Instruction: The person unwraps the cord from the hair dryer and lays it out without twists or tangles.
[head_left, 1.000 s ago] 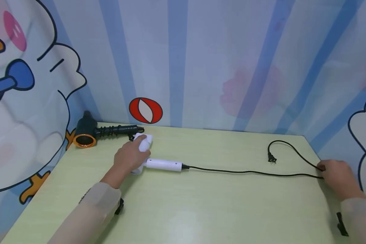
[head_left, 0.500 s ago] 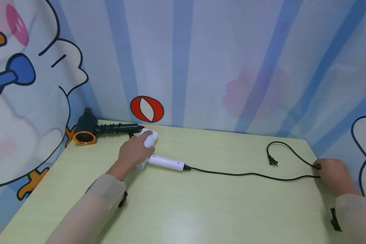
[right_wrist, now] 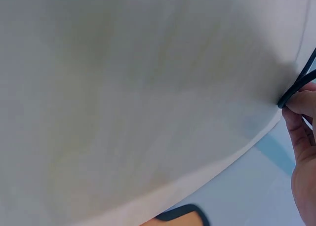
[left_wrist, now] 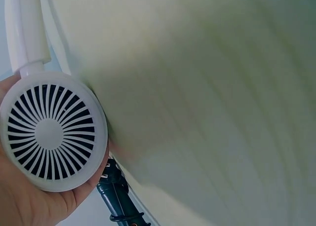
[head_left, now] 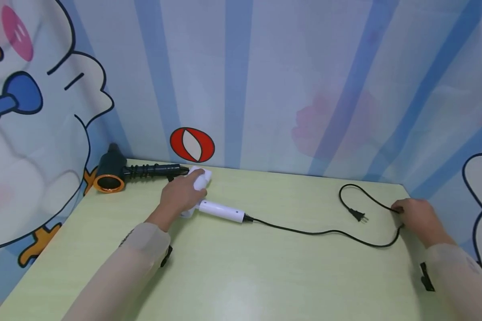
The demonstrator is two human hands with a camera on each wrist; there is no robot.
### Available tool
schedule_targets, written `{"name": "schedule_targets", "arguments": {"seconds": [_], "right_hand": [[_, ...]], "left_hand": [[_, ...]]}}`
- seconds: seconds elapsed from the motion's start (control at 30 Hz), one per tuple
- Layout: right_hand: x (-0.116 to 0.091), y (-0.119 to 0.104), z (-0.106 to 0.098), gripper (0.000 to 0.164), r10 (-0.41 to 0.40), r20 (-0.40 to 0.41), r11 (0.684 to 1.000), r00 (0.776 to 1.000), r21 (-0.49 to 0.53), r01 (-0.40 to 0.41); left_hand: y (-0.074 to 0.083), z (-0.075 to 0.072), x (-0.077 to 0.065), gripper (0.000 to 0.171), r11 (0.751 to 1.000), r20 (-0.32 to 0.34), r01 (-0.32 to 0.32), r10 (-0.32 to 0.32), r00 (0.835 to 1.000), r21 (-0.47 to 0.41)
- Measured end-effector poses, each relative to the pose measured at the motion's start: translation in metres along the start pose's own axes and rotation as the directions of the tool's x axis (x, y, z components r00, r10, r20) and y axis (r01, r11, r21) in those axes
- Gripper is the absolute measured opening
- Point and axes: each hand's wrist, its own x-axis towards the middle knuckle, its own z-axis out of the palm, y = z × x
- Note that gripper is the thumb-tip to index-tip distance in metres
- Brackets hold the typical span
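A white hair dryer (head_left: 221,211) lies on the table in the head view, its handle toward the right. My left hand (head_left: 180,195) grips it round the barrel; the round slatted vent (left_wrist: 49,132) faces the left wrist camera. From the handle a black cord (head_left: 305,232) runs across to my right hand (head_left: 421,220), near the table's right edge. Thumb and fingers there pinch the cord (right_wrist: 295,88), as the right wrist view shows. Beyond the pinch the cord loops back to a two-prong plug (head_left: 358,215) on the table.
A dark green hair dryer (head_left: 111,167) with an orange rim lies at the back left, its cord wound round its handle (head_left: 156,170). That handle's end is close to my left hand. A printed blue curtain (head_left: 265,89) borders the pale table (head_left: 285,276).
My right hand has moved left with the pinched cord, which now sags in a bend beside it. The plug has turned to point right. My left hand and the white hair dryer have shifted slightly away.
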Motion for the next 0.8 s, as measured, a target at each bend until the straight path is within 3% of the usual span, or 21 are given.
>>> {"name": "schedule_targets", "arguments": {"seconds": [0.27,0.8], "right_hand": [[0.026,-0.006,0.001,0.024,-0.079,-0.014,0.996,0.997,0.04,0.079],[0.046,0.011,0.0,0.028,0.036,0.038,0.984,0.999,0.175,-0.042]], "left_hand": [[0.002,-0.001,0.004,0.066,1.0,-0.004,0.005,-0.005,1.0,0.0],[0.008,0.001,0.007,0.067,0.999,0.003,0.032,-0.032,0.999,0.004]]}}
